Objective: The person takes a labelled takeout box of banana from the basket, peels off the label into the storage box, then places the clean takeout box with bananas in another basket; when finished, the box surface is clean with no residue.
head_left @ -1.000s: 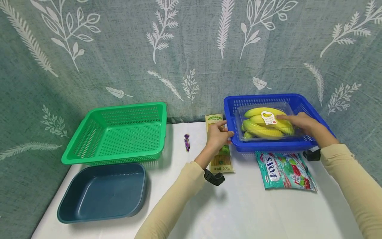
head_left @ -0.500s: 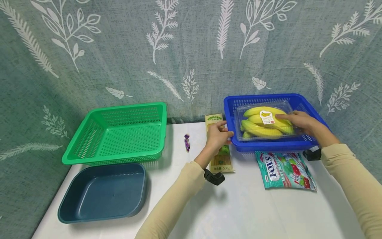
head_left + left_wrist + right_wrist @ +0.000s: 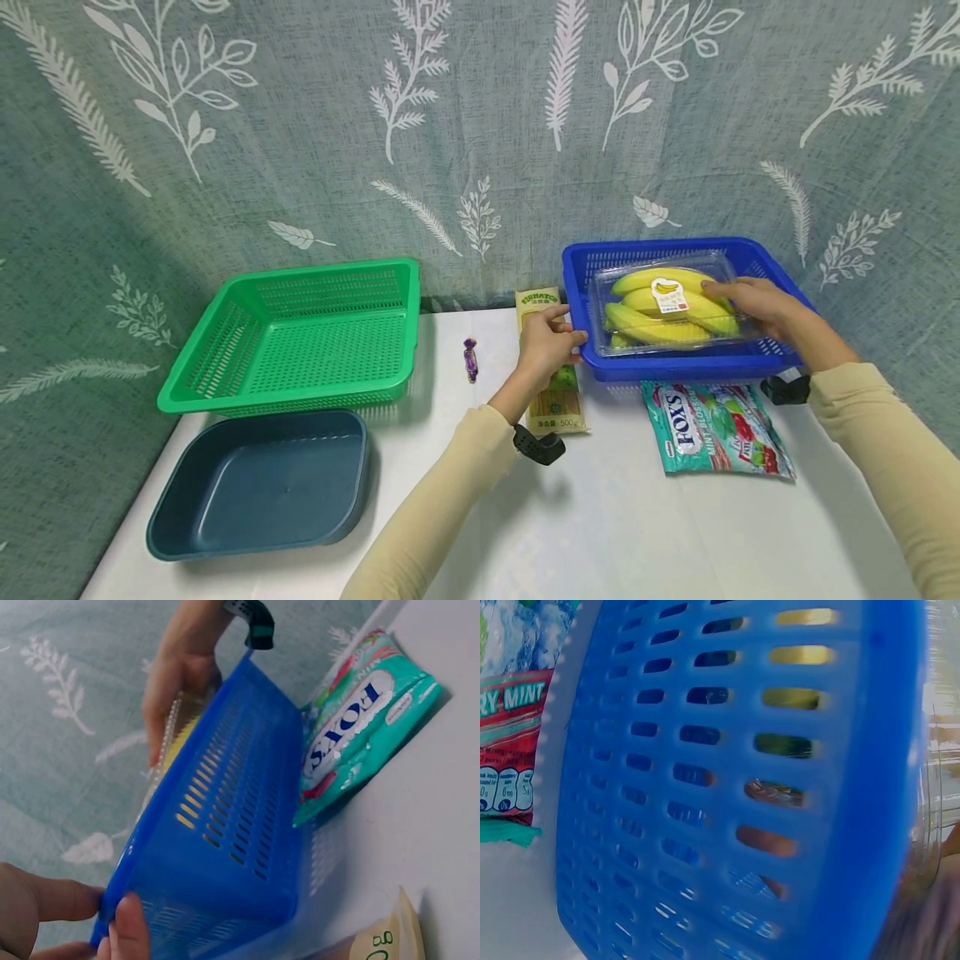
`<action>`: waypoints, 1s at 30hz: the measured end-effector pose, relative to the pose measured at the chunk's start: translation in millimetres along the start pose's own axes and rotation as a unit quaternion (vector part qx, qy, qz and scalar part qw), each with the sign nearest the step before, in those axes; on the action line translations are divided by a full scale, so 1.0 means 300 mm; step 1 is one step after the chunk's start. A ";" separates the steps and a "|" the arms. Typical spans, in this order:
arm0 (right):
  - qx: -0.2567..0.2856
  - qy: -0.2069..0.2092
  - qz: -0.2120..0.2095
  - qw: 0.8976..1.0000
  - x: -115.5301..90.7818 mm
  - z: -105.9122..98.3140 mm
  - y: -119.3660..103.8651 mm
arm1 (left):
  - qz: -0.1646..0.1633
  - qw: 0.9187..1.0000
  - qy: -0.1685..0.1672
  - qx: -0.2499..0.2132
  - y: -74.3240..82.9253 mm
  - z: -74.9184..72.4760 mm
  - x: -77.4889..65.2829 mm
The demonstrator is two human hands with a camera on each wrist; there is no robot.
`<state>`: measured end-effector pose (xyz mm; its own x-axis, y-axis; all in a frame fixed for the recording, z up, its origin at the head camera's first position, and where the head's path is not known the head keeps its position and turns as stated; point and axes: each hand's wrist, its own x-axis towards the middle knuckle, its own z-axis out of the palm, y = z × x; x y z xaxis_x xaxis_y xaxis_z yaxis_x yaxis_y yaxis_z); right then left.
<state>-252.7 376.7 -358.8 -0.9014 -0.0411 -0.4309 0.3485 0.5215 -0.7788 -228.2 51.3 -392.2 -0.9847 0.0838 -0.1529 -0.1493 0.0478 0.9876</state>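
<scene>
My left hand (image 3: 547,337) pinches the left rim of the blue plastic basket (image 3: 750,364); in the left wrist view, fingers (image 3: 67,900) lie on both sides of that rim. A clear plastic box of bananas (image 3: 660,312) with a white label sits tilted in the basket. My right hand (image 3: 761,308) grips the box's right end, thumb on top and the other fingers mostly hidden behind it. Through the slots in the right wrist view, yellow banana and part of a finger show.
A teal Fox's candy bag (image 3: 720,429) lies before the basket. A noodle packet (image 3: 558,408) lies under my left hand, with a purple wrapped candy (image 3: 470,360) to its left. A green basket (image 3: 408,350) and a dark blue tub (image 3: 352,492) stand at left.
The banana box has shifted slightly to the left and tilted a little within the basket, my right hand staying at its end. My left hand holds its place on the rim.
</scene>
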 end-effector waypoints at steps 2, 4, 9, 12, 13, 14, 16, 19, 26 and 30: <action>0.009 0.007 -0.003 1.000 0.001 -0.001 0.002 | 0.000 1.000 -0.001 0.000 0.001 0.000 -0.001; 0.018 0.014 -0.008 1.000 0.002 -0.003 0.002 | 0.000 1.000 -0.001 -0.001 0.003 0.000 -0.003; 0.028 0.019 -0.024 0.999 -0.008 -0.012 -0.011 | -0.001 1.000 0.000 0.002 0.006 -0.002 -0.007; 0.034 0.021 -0.027 0.999 -0.020 -0.014 -0.023 | -0.004 1.000 0.002 0.004 0.007 -0.001 -0.008; 0.035 0.022 -0.029 0.999 -0.024 -0.015 -0.026 | -0.005 1.000 0.002 0.003 0.007 -0.001 -0.008; 0.041 0.023 -0.029 0.998 -0.027 -0.015 -0.030 | -0.006 1.000 0.001 0.003 0.007 -0.001 -0.008; 0.056 0.024 -0.030 0.998 -0.035 -0.015 -0.037 | -0.008 1.000 0.002 0.003 0.008 -0.001 -0.008; 0.069 0.022 -0.033 0.997 -0.047 -0.016 -0.048 | -0.007 1.000 0.001 0.001 0.006 -0.003 -0.007; 0.071 0.036 -0.032 0.996 -0.078 -0.016 -0.071 | -0.009 1.000 -0.007 -0.008 0.001 -0.007 -0.005; 0.077 0.038 -0.038 0.996 -0.095 -0.012 -0.084 | -0.015 1.000 -0.013 -0.021 0.001 -0.014 -0.006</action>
<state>-236.7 367.7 -325.3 -0.9414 -0.0069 -0.3374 0.3093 0.3817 -0.8710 -226.8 47.1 -391.6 -0.9773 0.1084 -0.1823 -0.1824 0.0087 0.9832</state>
